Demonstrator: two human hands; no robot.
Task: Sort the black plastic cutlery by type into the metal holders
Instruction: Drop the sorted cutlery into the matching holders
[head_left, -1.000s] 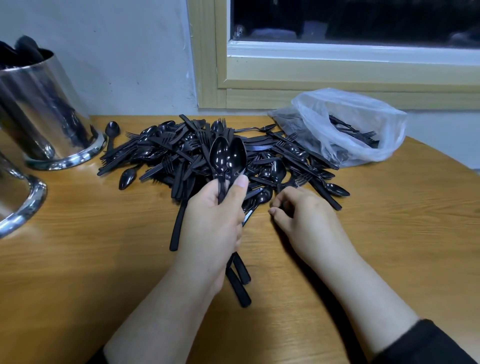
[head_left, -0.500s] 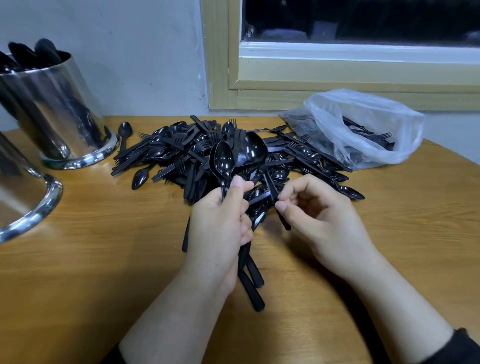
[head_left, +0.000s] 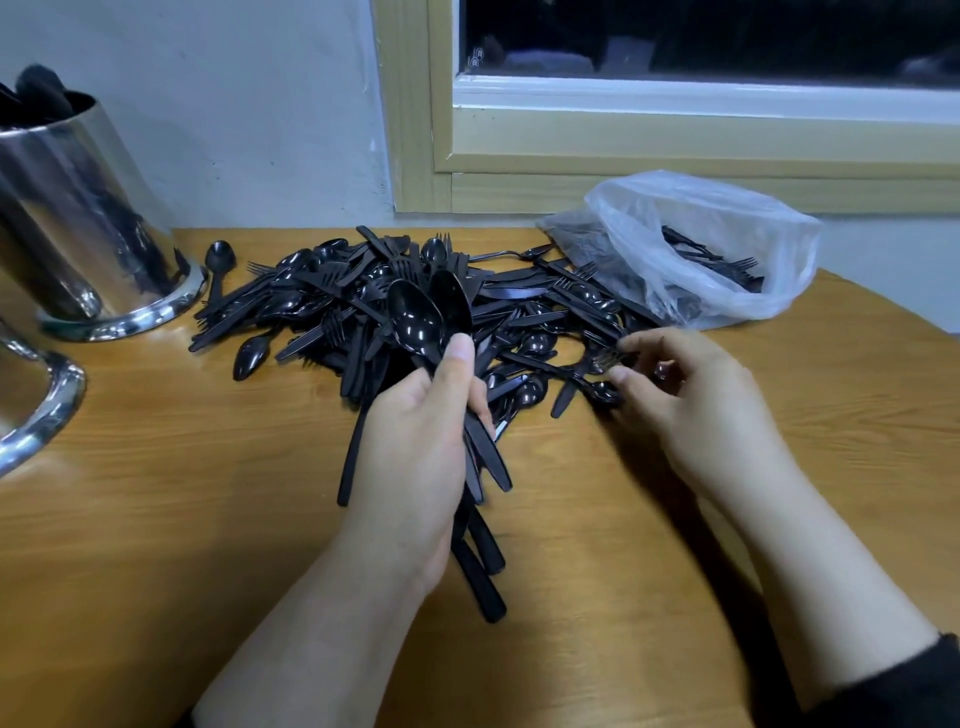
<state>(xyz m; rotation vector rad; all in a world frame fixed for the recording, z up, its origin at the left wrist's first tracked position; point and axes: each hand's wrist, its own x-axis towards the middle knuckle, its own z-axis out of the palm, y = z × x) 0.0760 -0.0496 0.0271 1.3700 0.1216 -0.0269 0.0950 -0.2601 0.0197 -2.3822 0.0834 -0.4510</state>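
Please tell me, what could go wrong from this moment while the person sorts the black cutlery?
1. The left hand grips a bundle of spoons near their necks; the long handles hang loose below, so one may slide out onto the table.
2. The right hand reaches into the tangled pile at its edge; pulling a piece may drag others along.
3. The plastic bag holds forks that could be overlooked.

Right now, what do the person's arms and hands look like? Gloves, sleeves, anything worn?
Both hands are bare: no gloves, rings or watch visible on the left hand or the right hand. Forearms are uncovered. A dark, black-looking sleeve is pushed up on the right arm at the frame's lower right corner; no sleeve shows on the left arm.
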